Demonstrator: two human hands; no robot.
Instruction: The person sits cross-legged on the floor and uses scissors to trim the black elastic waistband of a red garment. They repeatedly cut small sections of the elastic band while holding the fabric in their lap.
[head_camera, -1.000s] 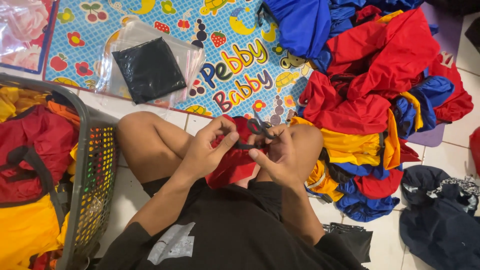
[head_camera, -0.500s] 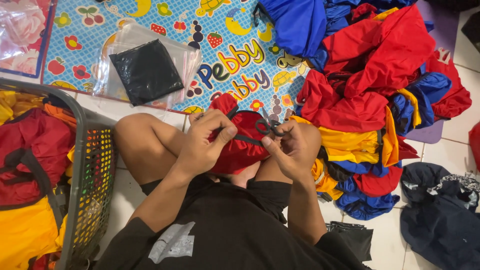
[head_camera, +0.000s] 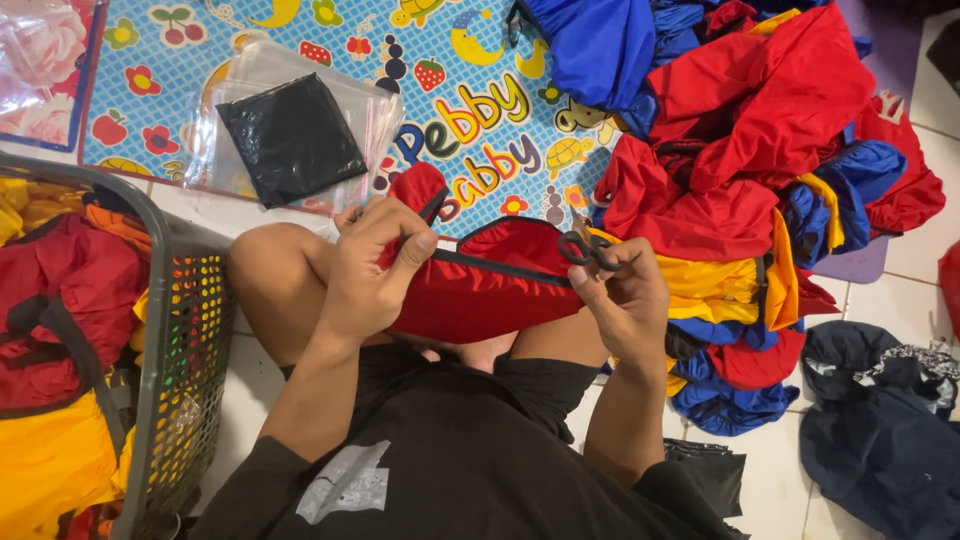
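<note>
I sit on the floor with a red fabric piece edged in black trim stretched over my knees. My left hand pinches the trim near the piece's left end, where a red flap sticks up. My right hand grips the right end of the trim and also holds small black scissors at that edge. The trim runs taut between both hands.
A grey laundry basket with red and yellow fabric stands at my left. A heap of red, blue and yellow garments lies at the right. Clear plastic bags with a black folded item rest on a patterned play mat. Dark clothes lie on the tiles.
The red piece was bunched between my hands close together. My hands have moved apart and upward, stretching the piece and its black trim out flat.
</note>
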